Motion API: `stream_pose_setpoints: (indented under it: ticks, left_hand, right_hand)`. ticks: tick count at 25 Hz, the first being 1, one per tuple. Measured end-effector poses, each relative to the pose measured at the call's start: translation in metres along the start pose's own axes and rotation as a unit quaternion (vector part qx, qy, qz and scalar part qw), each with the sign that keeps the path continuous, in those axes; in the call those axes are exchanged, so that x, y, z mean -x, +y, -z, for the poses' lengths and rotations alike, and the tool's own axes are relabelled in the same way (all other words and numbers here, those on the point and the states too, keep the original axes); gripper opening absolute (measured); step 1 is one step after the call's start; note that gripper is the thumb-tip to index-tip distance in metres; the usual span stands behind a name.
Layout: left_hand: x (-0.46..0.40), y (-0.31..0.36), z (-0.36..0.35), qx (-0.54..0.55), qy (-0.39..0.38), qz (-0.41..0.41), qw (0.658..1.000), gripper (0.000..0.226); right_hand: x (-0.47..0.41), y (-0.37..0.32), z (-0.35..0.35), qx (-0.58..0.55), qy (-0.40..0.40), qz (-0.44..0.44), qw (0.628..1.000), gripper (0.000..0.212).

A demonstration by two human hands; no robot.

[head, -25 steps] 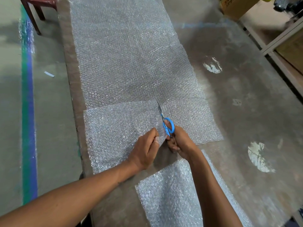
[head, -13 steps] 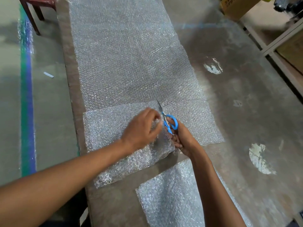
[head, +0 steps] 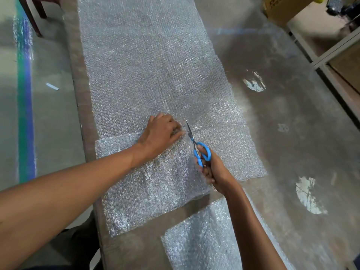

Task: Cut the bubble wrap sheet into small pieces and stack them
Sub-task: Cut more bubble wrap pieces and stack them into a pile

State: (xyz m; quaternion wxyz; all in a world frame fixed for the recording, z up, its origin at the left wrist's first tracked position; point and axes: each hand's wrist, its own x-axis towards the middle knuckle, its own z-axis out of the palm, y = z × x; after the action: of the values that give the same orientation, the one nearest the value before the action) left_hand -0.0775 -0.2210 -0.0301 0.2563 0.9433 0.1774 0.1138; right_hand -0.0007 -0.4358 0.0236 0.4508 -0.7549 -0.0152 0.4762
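My left hand (head: 160,133) presses the bubble wrap sheet (head: 148,71) taut, apparently curled; my right hand (head: 211,169) grips blue scissors (head: 196,147), cutting straight.

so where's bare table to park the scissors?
Bare table right of the long bubble wrap sheet, and a strip between the near cut piece and the left edge. Crowded mid-sheet: left hand, right hand, scissors.

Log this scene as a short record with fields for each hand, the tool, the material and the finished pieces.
left hand: grips the bubble wrap beside the blades
right hand: holds the scissors
scissors: blue handles, blades pointing away from the person
bubble wrap sheet: long, spread along the table
cut pieces: near edge, under right forearm
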Motion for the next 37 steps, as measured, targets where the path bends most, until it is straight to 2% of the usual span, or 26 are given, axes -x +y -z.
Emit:
stream_pose_setpoints:
  ticks: [5, 9, 16, 32, 37]
  left_hand:
    - [-0.001, -0.002, -0.002, 0.034, -0.004, -0.017, 0.999, 0.044]
    - [0.002, -0.01, -0.007, 0.049, 0.012, -0.027, 0.998, 0.045]
    - [0.005, -0.011, -0.005, 0.076, -0.002, -0.015, 0.997, 0.05]
    - [0.006, -0.012, -0.005, 0.089, -0.004, -0.016, 0.996, 0.05]
    - [0.004, -0.014, -0.006, 0.119, 0.0, 0.019, 0.993, 0.058]
  right_hand:
    - [0.0, 0.001, 0.004, 0.02, -0.033, 0.041, 0.998, 0.038]
    - [0.001, -0.001, -0.004, 0.053, -0.014, 0.04, 0.998, 0.044]
    - [-0.017, -0.014, -0.006, 0.008, -0.057, 0.041, 0.997, 0.048]
    - [-0.034, -0.021, -0.012, -0.003, -0.066, 0.047, 0.997, 0.048]
    - [-0.045, -0.025, -0.013, -0.015, -0.084, 0.051, 0.995, 0.053]
